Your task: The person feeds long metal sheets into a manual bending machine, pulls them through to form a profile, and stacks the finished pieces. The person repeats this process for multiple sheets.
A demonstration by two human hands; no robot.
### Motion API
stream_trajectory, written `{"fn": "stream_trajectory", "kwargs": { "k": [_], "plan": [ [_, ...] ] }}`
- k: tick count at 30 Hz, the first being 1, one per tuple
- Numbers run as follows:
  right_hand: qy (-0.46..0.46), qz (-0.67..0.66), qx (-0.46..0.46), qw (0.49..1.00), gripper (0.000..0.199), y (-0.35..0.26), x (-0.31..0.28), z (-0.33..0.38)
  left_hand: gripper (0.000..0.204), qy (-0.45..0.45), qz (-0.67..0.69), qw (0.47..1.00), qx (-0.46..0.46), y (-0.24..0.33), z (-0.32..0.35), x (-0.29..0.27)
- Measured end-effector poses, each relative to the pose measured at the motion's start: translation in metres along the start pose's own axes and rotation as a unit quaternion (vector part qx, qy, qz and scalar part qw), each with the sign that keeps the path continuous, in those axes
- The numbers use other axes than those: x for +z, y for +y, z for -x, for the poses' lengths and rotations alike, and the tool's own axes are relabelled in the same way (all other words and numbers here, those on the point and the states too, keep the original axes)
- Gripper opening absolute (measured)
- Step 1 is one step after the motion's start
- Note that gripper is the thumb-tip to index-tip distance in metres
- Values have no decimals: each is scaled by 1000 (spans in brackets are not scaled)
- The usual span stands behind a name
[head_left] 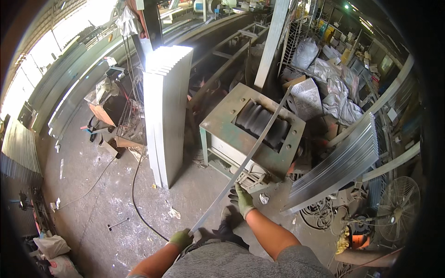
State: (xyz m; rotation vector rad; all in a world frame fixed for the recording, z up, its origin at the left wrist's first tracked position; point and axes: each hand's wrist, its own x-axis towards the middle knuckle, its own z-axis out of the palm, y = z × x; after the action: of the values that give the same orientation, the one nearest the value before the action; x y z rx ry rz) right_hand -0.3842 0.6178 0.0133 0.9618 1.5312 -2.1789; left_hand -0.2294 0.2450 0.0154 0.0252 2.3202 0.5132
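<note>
A long flat grey metal strip [250, 157] runs diagonally from my waist up across a roller machine [222, 111] with ribbed black rollers [262, 123]. My left hand [181, 239], in a green glove, is closed round the strip's near end. Further up the strip is my right hand [243, 201], gloved in green with dark fingertips. Its fingers are spread and sit close beside the strip's edge; whether they touch it I cannot tell. The strip's far end reaches past the machine's far right corner.
A tall stack of pale metal profiles [169, 111] stands left of the machine. Curved ribbed sheets [340, 162] lean at the right, near a fan [397, 208]. A black cable [134, 185] crosses the floor, with a small metal bar [118, 224] lying left of it. Sacks [333, 78] pile up behind.
</note>
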Motion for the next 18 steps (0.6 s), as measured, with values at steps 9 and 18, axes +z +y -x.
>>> {"fn": "stream_trajectory", "kwargs": {
  "k": [9,18],
  "plan": [
    [14,204,-60,977,72,56,63,65,39,-36,42,998,-35,-211,178,76],
    [43,193,-210,957,90,64,69,33,48,0,74,997,-33,-217,159,76]
  ]
}}
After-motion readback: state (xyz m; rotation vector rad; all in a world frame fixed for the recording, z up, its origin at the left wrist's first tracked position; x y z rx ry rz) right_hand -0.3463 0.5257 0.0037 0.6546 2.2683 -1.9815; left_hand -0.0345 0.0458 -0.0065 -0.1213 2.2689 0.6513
